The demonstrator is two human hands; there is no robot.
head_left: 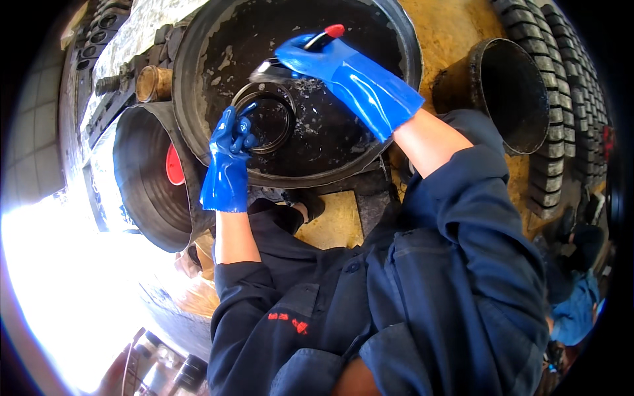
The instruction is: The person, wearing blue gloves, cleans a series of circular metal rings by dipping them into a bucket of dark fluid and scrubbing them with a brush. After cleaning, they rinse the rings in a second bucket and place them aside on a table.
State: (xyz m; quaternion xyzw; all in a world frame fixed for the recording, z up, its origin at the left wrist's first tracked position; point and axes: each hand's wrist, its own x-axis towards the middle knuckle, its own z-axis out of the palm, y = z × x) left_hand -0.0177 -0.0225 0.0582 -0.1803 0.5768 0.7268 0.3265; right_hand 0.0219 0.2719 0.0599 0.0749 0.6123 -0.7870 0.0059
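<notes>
My left hand [231, 135], in a long blue rubber glove, is closed at the left edge of a round metal ring [291, 125]. The ring is held over a wide black tub [188, 86] of dark liquid with pale bits floating in it. A brush [269, 70] with a black, red-tipped handle is gripped in my right hand [314, 61], gloved the same way. Its slightly blurred head is just above the ring's far side; whether it touches the ring I cannot tell.
Left of the tub lies a dark open drum [148, 178] with a red round thing [174, 164] inside. A brown can [153, 84] is beside metal parts. To the right are an open black bucket [515, 96] and ribbed tyres [551, 112]. A person in blue [576, 310] is at lower right.
</notes>
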